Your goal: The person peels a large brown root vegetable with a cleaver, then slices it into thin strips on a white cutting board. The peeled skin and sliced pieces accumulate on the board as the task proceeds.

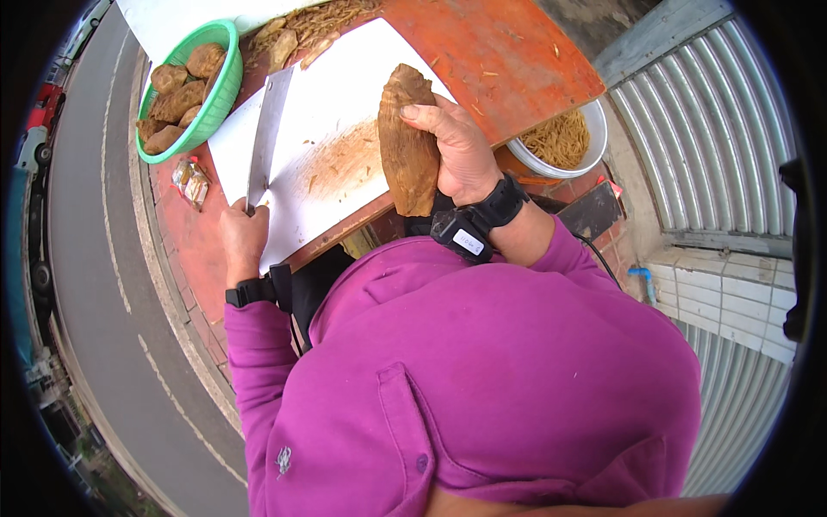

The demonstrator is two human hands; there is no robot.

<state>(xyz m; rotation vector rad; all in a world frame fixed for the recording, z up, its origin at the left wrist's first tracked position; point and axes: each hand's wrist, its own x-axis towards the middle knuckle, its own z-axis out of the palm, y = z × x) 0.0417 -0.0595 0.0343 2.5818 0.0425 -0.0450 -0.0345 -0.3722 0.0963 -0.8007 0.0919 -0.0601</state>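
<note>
My left hand (244,234) grips the handle of a long-bladed knife (265,129). The blade points away from me along the left part of a white cutting board (336,97), its handle hidden in my fist. Raised above the board's near right edge is my right hand (455,142), thumb on top, holding a large brown root-like vegetable (408,155), possibly a bamboo shoot. Its ragged end points away and its smoother end towards me. Brown stains and small scraps mark the board between the knife and the vegetable.
A green plastic basket (234,84) with several brown pieces stands at the far left. Yellowish shreds (336,19) and slices lie behind the board. A white bucket (597,142) of shreds stands right of the orange-red table (510,58). A small clear packet (192,184) lies left.
</note>
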